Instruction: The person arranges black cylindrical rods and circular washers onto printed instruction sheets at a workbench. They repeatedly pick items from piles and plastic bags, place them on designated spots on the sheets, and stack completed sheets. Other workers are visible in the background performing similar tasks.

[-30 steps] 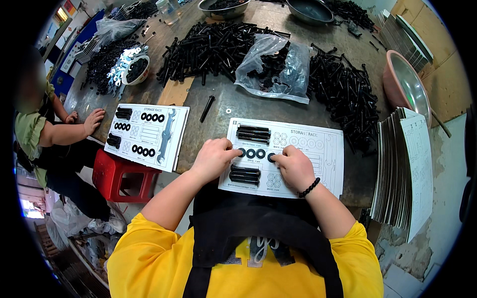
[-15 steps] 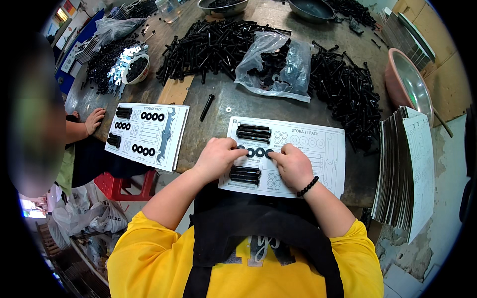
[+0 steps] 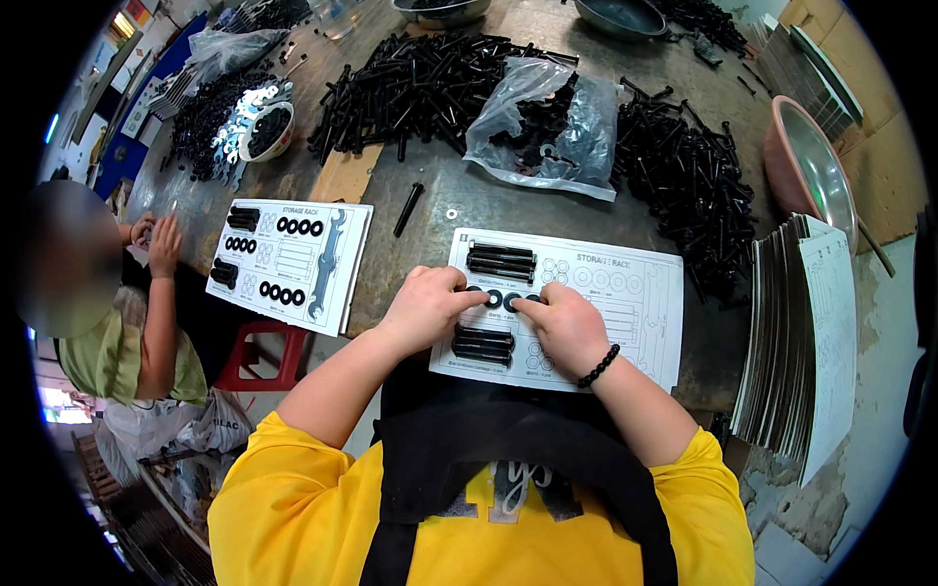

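A white printed card (image 3: 668,363) lies flat before me, with black bolts (image 3: 501,260) in its upper left and more bolts (image 3: 483,344) in its lower left. Between these groups runs a row of black ring-shaped washers (image 3: 495,299). My left hand (image 3: 426,307) has its fingers curled, the fingertips pressed on the washer at the row's left end. From the other side, my right hand (image 3: 569,325) is closed too, its index fingertip on a washer toward the right. It partly covers the row's right end. The card's right side shows printed outlines.
A filled card (image 3: 256,299) with bolts, washers and a wrench lies left, near a co-worker's hands (image 3: 164,244). Beyond are a heap of bolts (image 3: 410,88), a clear plastic bag (image 3: 576,127) and a loose bolt (image 3: 408,209). Stacked cards (image 3: 782,332) and a pink basin (image 3: 787,161) stand right.
My right hand has shifted slightly left along the washer row. My left hand stays put. The co-worker's hand has lifted off the table edge, and both their hands are now raised together.
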`<state>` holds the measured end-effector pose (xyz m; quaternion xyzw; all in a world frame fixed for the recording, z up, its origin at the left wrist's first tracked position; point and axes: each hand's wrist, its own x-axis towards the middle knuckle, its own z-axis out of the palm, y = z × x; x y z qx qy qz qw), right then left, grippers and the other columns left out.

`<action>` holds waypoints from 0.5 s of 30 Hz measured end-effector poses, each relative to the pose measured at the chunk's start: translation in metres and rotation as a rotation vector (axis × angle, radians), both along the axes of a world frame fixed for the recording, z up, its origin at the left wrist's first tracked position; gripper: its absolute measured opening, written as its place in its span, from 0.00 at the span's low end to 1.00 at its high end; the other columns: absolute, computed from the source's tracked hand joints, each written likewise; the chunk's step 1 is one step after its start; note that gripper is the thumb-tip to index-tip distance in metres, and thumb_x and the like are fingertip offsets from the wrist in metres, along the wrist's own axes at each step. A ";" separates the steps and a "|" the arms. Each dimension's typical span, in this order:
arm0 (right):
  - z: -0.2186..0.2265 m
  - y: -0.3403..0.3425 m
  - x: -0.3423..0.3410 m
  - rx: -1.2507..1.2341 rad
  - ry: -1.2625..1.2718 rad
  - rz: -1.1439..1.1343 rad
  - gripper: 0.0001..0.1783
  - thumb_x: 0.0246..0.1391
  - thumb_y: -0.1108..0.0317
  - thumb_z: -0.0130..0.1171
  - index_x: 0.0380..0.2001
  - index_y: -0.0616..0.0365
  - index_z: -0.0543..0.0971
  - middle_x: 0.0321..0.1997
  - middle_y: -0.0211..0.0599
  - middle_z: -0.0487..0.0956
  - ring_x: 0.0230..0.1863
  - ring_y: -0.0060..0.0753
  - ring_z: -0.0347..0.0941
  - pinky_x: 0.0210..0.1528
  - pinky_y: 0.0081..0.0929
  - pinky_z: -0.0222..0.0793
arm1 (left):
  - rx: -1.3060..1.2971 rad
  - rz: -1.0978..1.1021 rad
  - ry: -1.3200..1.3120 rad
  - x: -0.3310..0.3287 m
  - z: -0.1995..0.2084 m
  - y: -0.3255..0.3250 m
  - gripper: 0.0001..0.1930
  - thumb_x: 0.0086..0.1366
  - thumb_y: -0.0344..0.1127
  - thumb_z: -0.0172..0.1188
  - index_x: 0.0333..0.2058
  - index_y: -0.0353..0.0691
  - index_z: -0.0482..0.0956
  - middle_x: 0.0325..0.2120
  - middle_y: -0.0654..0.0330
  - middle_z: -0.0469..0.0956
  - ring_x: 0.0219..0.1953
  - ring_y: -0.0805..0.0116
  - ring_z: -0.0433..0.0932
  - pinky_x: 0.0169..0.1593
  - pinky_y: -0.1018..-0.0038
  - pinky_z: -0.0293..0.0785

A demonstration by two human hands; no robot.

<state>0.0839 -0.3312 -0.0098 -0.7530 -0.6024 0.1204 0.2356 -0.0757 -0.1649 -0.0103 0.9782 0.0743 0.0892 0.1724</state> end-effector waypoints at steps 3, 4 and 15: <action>0.003 0.001 0.010 0.012 0.028 -0.055 0.11 0.47 0.69 0.52 0.35 0.47 0.78 0.27 0.37 0.70 0.31 0.38 0.69 0.30 0.32 0.67 | 0.001 0.024 -0.030 0.000 0.004 -0.001 0.16 0.47 0.25 0.55 0.36 0.50 0.79 0.28 0.63 0.71 0.34 0.64 0.71 0.39 0.68 0.63; 0.003 0.002 0.014 0.024 0.036 -0.082 0.11 0.47 0.70 0.52 0.35 0.48 0.78 0.28 0.37 0.70 0.32 0.38 0.69 0.31 0.32 0.68 | 0.004 0.039 -0.041 -0.002 0.002 0.000 0.15 0.47 0.25 0.55 0.35 0.49 0.79 0.28 0.62 0.71 0.33 0.63 0.71 0.38 0.68 0.64; 0.002 0.085 0.117 0.315 -0.205 -0.115 0.10 0.44 0.69 0.55 0.33 0.54 0.78 0.34 0.37 0.73 0.39 0.40 0.70 0.39 0.33 0.69 | -0.232 0.186 -0.242 0.095 0.012 0.047 0.14 0.53 0.26 0.54 0.41 0.40 0.74 0.31 0.55 0.73 0.35 0.57 0.73 0.39 0.70 0.70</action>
